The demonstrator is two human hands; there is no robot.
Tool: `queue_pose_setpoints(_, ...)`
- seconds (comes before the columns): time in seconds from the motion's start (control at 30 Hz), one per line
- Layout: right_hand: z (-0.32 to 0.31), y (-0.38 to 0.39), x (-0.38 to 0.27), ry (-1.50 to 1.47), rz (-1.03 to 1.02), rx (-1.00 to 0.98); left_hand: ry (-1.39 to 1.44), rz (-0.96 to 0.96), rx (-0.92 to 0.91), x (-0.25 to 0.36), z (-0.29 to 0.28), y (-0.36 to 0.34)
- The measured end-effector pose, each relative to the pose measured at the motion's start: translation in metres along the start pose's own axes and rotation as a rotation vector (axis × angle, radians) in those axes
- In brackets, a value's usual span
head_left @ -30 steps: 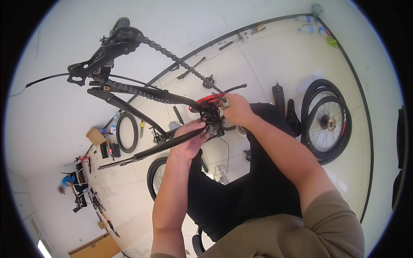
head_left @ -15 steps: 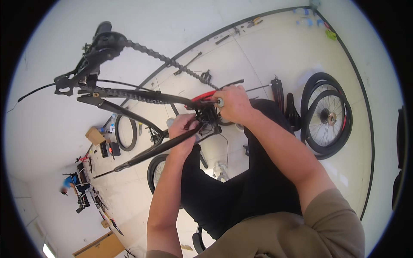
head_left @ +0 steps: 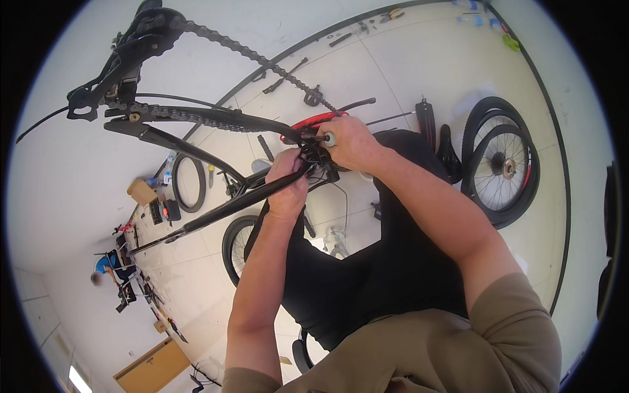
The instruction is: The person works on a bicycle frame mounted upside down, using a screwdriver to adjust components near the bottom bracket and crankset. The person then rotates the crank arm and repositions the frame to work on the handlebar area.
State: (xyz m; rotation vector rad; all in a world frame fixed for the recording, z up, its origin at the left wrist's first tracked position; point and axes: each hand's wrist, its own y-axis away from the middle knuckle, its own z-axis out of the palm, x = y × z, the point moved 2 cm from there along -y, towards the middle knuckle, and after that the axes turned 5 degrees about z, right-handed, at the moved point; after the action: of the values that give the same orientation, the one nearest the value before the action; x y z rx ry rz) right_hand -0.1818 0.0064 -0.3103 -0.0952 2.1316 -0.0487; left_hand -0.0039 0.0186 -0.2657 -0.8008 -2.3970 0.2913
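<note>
A black bicycle frame (head_left: 223, 208) slants across in front of me, its rear end toward the upper left. The rear derailleur (head_left: 154, 33) hangs there, with the chain (head_left: 242, 54) running from it toward the red part of the frame (head_left: 321, 122). My left hand (head_left: 288, 180) is closed around the frame beside the black cluster of parts at the junction of the tubes; some fingers are hidden. My right hand (head_left: 354, 144) grips a tool with a grey round end (head_left: 329, 139), its thin shaft pointing left into that cluster. What the tip touches is too small to tell.
Stacked wheels (head_left: 501, 164), a saddle (head_left: 449, 154) and a black bike part lie on the floor at right. Hand tools (head_left: 357, 33) lie along the far wall. A tyre (head_left: 190, 183) and a cardboard box (head_left: 142, 192) are at left, where another person (head_left: 108, 265) sits.
The frame's rear end has shifted up and left in view. Both hands stay at the tube junction, the left one a little higher and farther right. The tool remains in my right hand.
</note>
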Motion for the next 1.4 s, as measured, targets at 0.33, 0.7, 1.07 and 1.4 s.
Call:
queue_pose_setpoints(0.33, 0.011, 0.002, -0.015, -0.321, 0.141, -0.144, 0.376, -0.193, 0.267, -0.02, 0.022, 0.032)
queue_pose_setpoints(0.7, 0.005, 0.006, -0.006, -0.126, 0.186, -0.176, 0.345, -0.206, 0.156, -0.001, 0.005, 0.017)
queue_pose_setpoints(1.07, 0.008, 0.003, -0.001, -0.065, 0.102, -0.088, 0.354, -0.241, 0.187, 0.003, -0.003, 0.015)
queue_pose_setpoints(1.4, 0.007, 0.005, -0.011, -0.13, 0.162, -0.114, 0.595, -0.552, 0.184, -0.005, -0.001, 0.007)
